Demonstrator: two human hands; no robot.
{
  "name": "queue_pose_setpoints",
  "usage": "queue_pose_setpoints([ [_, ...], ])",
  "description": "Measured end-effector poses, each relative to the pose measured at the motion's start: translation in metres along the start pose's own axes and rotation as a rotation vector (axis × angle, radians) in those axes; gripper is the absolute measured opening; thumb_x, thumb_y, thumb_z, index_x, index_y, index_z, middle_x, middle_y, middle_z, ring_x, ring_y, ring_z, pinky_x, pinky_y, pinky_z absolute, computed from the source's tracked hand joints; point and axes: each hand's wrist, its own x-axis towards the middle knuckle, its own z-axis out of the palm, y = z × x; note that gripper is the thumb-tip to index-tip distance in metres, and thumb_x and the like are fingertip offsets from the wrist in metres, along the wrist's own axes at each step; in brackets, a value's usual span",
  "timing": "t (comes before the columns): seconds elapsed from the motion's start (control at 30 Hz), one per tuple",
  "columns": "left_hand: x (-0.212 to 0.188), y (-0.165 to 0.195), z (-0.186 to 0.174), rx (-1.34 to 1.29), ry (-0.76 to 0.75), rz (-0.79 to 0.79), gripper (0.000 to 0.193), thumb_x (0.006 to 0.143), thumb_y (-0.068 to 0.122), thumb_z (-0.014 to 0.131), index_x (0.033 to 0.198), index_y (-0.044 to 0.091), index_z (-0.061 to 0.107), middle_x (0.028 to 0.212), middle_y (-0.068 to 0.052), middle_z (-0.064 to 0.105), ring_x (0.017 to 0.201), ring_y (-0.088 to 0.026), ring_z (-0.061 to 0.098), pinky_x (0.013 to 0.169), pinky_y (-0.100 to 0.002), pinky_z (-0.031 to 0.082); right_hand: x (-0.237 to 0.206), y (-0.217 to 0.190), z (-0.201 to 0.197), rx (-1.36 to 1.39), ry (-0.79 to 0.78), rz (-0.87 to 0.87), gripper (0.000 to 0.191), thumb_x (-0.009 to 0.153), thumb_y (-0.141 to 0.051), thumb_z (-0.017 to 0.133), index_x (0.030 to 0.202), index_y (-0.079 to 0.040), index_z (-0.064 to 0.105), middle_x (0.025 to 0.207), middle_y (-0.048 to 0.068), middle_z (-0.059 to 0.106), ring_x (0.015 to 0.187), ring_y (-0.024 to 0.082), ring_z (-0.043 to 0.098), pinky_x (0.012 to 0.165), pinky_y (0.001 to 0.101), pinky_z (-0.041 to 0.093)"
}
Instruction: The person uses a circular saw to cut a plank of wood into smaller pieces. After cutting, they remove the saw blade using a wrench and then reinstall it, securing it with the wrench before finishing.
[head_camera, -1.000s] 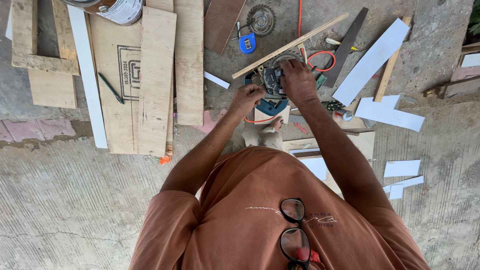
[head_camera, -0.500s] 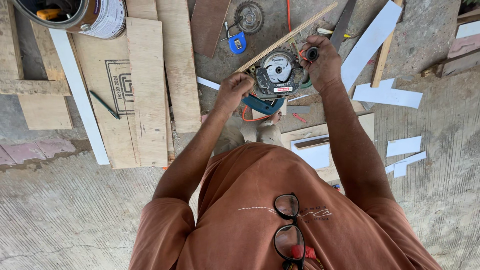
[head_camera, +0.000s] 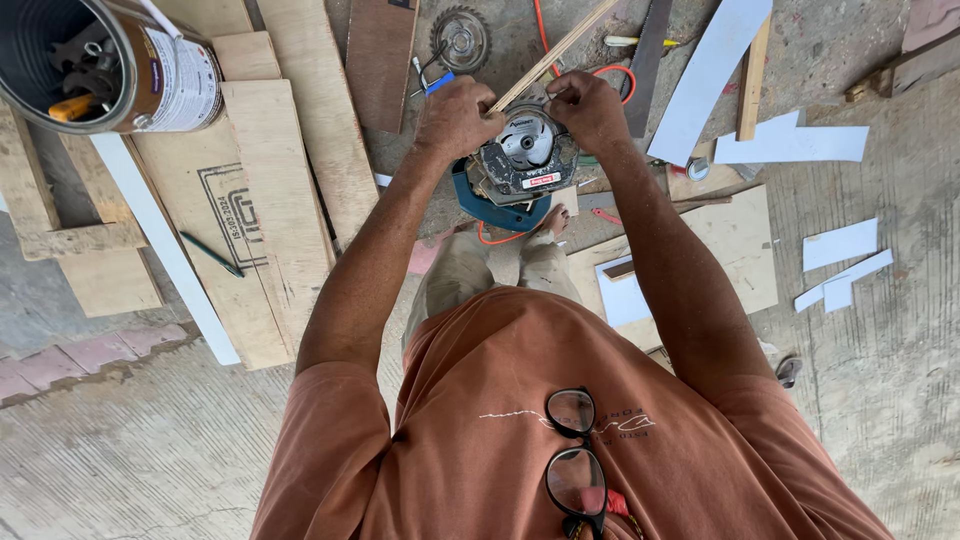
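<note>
Both sets of fingers are closed: the left hand (head_camera: 455, 118) pinches a thin wooden strip (head_camera: 552, 52) that runs off toward 1 o'clock, while the right hand (head_camera: 588, 108), earlier out at the saw's 2 o'clock edge, now grips at its 12 o'clock rim. Between and just below the hands sits the circular saw (head_camera: 525, 155), blade side up, on the concrete floor (head_camera: 120, 460). At 10 o'clock, a tin can (head_camera: 180, 80) has come further into view.

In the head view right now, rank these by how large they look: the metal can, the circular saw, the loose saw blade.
1. Metal can, though nearest the camera, so unsure.
2. Circular saw, between both hands.
3. Loose saw blade.
</note>
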Motion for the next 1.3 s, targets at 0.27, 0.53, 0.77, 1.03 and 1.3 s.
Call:
queue_pose_setpoints([
  [0.27, -0.003, -0.005, 0.003, -0.131, 0.072, 0.064, 0.037, 0.077, 0.032, 0.084, 0.104, 0.008, 0.079, 0.095, -0.008, 0.065, 0.09, -0.024, 0.066, 0.084, -0.043, 0.054, 0.014, -0.005, -0.003, 0.107, -0.044, 0.019, 0.017, 0.091, -0.008, 0.083, 0.099, -0.006, 0.068, 0.089, 0.002, 0.07, 0.083, 0.011, 0.067, 0.074, 0.0286, 0.057],
  [0.53, -0.006, -0.007, 0.002, -0.257, -0.012, -0.005, 0.042, 0.076, 0.033, 0.083, 0.108, 0.007, 0.079, 0.098, -0.009, 0.067, 0.09, -0.021, 0.067, 0.083, -0.04, 0.055, 0.022, 0.006, 0.0, 0.353, -0.111, -0.058, 0.016, 0.096, 0.001, 0.078, 0.097, -0.005, 0.064, 0.091, 0.003, 0.07, 0.088, 0.01, 0.068, 0.079, 0.0266, 0.058],
  [0.77, 0.0, -0.015, 0.004, -0.747, -0.052, -0.278, 0.035, 0.103, 0.036, 0.068, 0.104, 0.002, 0.079, 0.087, -0.005, 0.071, 0.08, -0.012, 0.064, 0.074, -0.031, 0.053, 0.022, -0.001, 0.015, 0.284, 0.09, 0.021, 0.021, 0.09, -0.005, 0.083, 0.098, -0.005, 0.064, 0.092, 0.005, 0.074, 0.086, 0.011, 0.073, 0.078, 0.0259, 0.062],
  [1.03, 0.003, -0.015, 0.011, -0.773, -0.08, -0.361, 0.016, 0.095, 0.021, 0.068, 0.099, 0.007, 0.075, 0.087, -0.002, 0.074, 0.077, -0.01, 0.067, 0.07, -0.028, 0.056, -0.001, 0.026, -0.006, 0.439, -0.102, 0.039, 0.024, 0.095, -0.004, 0.078, 0.115, -0.002, 0.064, 0.098, 0.004, 0.073, 0.091, 0.008, 0.07, 0.081, 0.0248, 0.058],
  [1.3, -0.003, -0.027, 0.012, -0.861, -0.03, -0.438, 0.017, 0.097, 0.019, 0.068, 0.101, 0.004, 0.073, 0.087, -0.001, 0.067, 0.078, -0.01, 0.06, 0.072, -0.028, 0.051, 0.007, 0.03, -0.004, 0.361, -0.101, 0.061, 0.031, 0.093, -0.002, 0.077, 0.122, -0.002, 0.065, 0.093, 0.001, 0.071, 0.084, 0.006, 0.067, 0.077, 0.0232, 0.056],
])
